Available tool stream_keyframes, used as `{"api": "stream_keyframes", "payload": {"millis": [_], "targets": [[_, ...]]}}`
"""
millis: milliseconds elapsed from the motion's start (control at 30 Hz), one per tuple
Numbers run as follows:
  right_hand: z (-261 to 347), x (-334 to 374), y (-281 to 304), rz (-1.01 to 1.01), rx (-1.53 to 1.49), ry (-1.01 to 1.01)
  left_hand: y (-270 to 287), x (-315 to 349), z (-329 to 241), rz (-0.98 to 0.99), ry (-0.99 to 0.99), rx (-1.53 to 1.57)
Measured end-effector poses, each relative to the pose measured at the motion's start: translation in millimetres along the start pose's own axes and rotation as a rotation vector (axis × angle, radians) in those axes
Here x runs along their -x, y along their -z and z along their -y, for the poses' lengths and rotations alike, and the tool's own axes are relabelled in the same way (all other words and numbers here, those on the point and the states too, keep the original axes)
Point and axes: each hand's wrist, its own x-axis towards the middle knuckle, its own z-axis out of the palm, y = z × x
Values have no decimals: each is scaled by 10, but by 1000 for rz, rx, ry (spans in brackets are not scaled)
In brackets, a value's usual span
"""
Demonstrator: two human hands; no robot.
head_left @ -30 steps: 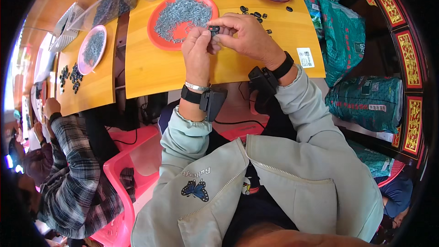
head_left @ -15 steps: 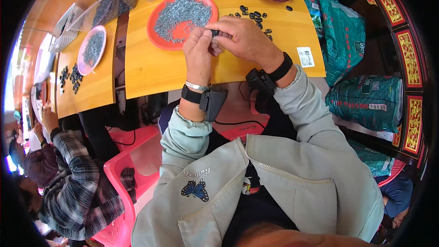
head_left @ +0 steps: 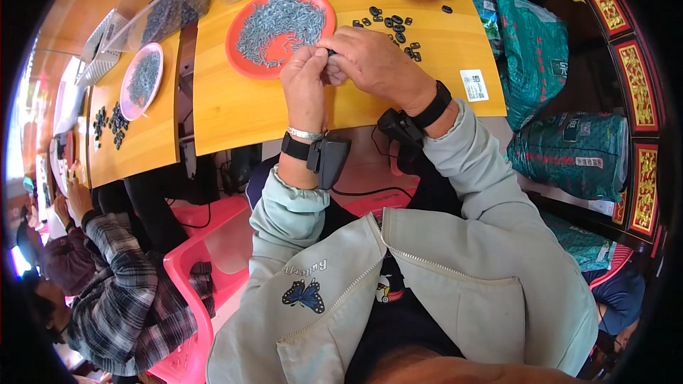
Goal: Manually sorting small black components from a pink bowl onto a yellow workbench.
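The left hand [head_left: 304,75] and right hand [head_left: 380,62], both nearly closed, are pinching a small black piece [head_left: 331,52], mostly hidden; a round red plastic plate [head_left: 242,61] is lying beyond them.

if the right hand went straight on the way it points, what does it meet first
The left hand, it seems: the right hand points toward it, with a small dark piece between the two. Exact depth is unclear.
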Motion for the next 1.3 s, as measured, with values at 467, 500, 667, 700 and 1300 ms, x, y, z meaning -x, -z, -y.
{"api": "stream_keyframes", "payload": {"millis": [467,500,667,700,1300], "targets": [[-101,1,51,-134,-447,-171,-26,2,100,21,-22,-17],[-98,7,43,-134,-448,-173,-21,4,94,27,-14,-5],[-89,19,-28,-111,-238,-53,11,-29,104,73,31,87],[-96,21,-37,-112,-237,-55,4,-36,98,47,46,101],[-67,5,-40,-60,-380,-205,53,-62,67,-23,63,115]]}}
